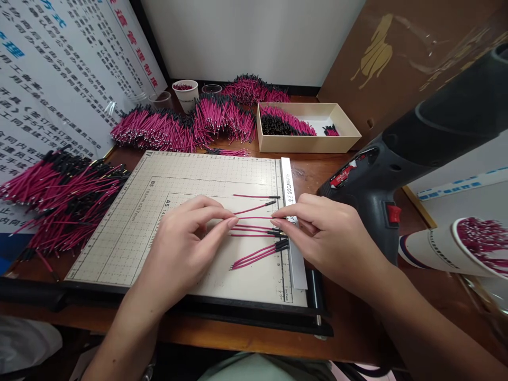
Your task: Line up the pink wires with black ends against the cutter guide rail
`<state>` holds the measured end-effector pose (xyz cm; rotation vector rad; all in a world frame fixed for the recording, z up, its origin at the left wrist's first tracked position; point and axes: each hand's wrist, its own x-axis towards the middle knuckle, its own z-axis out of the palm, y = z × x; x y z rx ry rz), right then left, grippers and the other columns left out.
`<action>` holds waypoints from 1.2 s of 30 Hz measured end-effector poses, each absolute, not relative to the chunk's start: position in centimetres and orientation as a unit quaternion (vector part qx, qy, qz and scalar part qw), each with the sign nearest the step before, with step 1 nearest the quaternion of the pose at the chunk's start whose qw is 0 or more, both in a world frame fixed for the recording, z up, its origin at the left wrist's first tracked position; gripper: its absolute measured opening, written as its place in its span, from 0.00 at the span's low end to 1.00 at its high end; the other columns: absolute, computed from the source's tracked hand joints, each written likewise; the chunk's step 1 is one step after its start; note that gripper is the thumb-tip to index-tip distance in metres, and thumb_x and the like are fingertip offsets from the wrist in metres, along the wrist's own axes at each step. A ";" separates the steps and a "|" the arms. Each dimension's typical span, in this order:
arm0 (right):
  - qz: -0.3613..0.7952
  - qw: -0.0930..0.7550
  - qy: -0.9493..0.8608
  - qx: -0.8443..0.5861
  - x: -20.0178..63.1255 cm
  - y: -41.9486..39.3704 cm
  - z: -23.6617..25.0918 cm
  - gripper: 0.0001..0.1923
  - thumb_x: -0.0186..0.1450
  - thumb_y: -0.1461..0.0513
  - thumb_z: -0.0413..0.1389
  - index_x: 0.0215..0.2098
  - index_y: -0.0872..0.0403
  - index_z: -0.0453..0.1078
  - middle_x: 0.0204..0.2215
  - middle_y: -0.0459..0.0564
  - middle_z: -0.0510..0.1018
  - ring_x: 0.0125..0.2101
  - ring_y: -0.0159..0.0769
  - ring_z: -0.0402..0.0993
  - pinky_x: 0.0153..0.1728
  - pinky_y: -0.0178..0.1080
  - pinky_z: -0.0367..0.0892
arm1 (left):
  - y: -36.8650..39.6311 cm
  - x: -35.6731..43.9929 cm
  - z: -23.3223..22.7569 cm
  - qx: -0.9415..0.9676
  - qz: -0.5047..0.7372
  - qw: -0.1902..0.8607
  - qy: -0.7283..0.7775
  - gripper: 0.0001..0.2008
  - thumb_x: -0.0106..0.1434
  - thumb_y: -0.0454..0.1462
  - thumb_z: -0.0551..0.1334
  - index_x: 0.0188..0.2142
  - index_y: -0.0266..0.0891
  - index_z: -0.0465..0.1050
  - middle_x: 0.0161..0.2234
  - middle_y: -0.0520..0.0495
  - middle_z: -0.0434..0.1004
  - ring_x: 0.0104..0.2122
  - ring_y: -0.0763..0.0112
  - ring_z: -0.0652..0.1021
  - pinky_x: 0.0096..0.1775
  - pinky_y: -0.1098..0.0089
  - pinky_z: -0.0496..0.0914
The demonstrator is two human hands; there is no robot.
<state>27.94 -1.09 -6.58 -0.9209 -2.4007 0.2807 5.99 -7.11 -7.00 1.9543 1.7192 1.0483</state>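
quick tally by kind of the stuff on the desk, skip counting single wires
Cutting board: 1
Cardboard box: 1
Heat gun: 1
Cups: 4 (white, two clear, lying)
Hands: 2 (left hand, right hand), pinching one wire
Total: 9

- Two bare hands, centre of the frame: left hand point(186, 238), right hand point(325, 233).
- About eight loose pink wires point(254, 233) on one gridded cutting mat point(130, 222).
- Large heaps of pink wires point(59, 196), too many to count, left and upper centre.
- One cardboard box point(309, 142), upper centre.
- Three small cups point(186, 94) at the back; one paper cup point(456, 248) at right.
- One heat gun point(397, 174), right.
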 end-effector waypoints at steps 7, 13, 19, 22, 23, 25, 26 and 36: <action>0.100 0.266 -0.892 -0.351 28.0 -1.1 -6.7 0.06 0.67 0.67 0.59 0.34 0.55 0.79 0.18 0.41 0.63 0.19 0.28 0.59 0.24 0.33 0.57 | -7.1 6.0 -7.0 0.686 0.371 0.168 0.602 0.07 0.66 0.35 0.64 0.32 0.41 0.81 0.32 0.51 0.81 0.31 0.75 0.78 0.30 0.75 0.68; 0.100 0.263 -0.893 -0.350 28.1 -1.1 -6.7 0.05 0.66 0.67 0.60 0.33 0.55 0.79 0.18 0.41 0.62 0.19 0.28 0.59 0.24 0.34 0.57 | -7.2 5.9 -7.0 0.677 0.375 0.184 0.606 0.07 0.66 0.36 0.64 0.33 0.42 0.81 0.33 0.51 0.81 0.32 0.74 0.78 0.29 0.75 0.69; 0.100 0.258 -0.892 -0.357 28.2 -1.1 -6.7 0.07 0.68 0.66 0.58 0.34 0.54 0.79 0.18 0.41 0.63 0.19 0.29 0.59 0.24 0.34 0.57 | -7.1 5.8 -7.1 0.668 0.374 0.181 0.617 0.08 0.66 0.37 0.63 0.32 0.42 0.82 0.33 0.50 0.81 0.31 0.72 0.78 0.28 0.73 0.68; 0.096 0.261 -0.892 -0.356 28.2 -1.1 -6.8 0.07 0.68 0.66 0.59 0.33 0.54 0.79 0.18 0.41 0.62 0.19 0.28 0.59 0.24 0.34 0.56 | -7.1 5.7 -7.2 0.670 0.370 0.177 0.619 0.08 0.66 0.38 0.63 0.33 0.42 0.82 0.33 0.50 0.82 0.31 0.72 0.79 0.29 0.72 0.69; 0.095 0.261 -0.893 -0.355 28.2 -1.1 -6.8 0.07 0.67 0.66 0.59 0.33 0.54 0.78 0.18 0.41 0.62 0.19 0.28 0.59 0.24 0.34 0.56 | -7.1 5.7 -7.2 0.671 0.367 0.175 0.620 0.08 0.66 0.38 0.63 0.33 0.42 0.82 0.33 0.50 0.82 0.32 0.72 0.79 0.30 0.72 0.69; 0.095 0.260 -0.894 -0.352 28.2 -1.1 -6.7 0.06 0.66 0.67 0.60 0.33 0.55 0.78 0.18 0.41 0.63 0.19 0.28 0.59 0.24 0.34 0.56 | -7.1 5.6 -7.2 0.676 0.353 0.174 0.623 0.09 0.66 0.38 0.63 0.33 0.42 0.82 0.34 0.50 0.82 0.32 0.71 0.79 0.32 0.71 0.70; 0.096 0.260 -0.895 -0.351 28.2 -1.1 -6.7 0.06 0.66 0.68 0.60 0.33 0.55 0.78 0.18 0.41 0.64 0.19 0.28 0.60 0.24 0.34 0.56 | -7.0 5.6 -7.1 0.676 0.349 0.174 0.625 0.09 0.67 0.39 0.63 0.34 0.42 0.82 0.35 0.50 0.83 0.33 0.70 0.79 0.33 0.70 0.70; 0.109 0.242 -0.895 -0.359 28.1 -0.9 -7.0 0.04 0.64 0.68 0.63 0.34 0.56 0.80 0.19 0.42 0.67 0.20 0.28 0.62 0.26 0.34 0.59 | -5.7 5.8 -7.3 0.699 0.264 0.126 0.652 0.10 0.69 0.40 0.60 0.40 0.42 0.81 0.39 0.46 0.83 0.39 0.61 0.79 0.42 0.63 0.71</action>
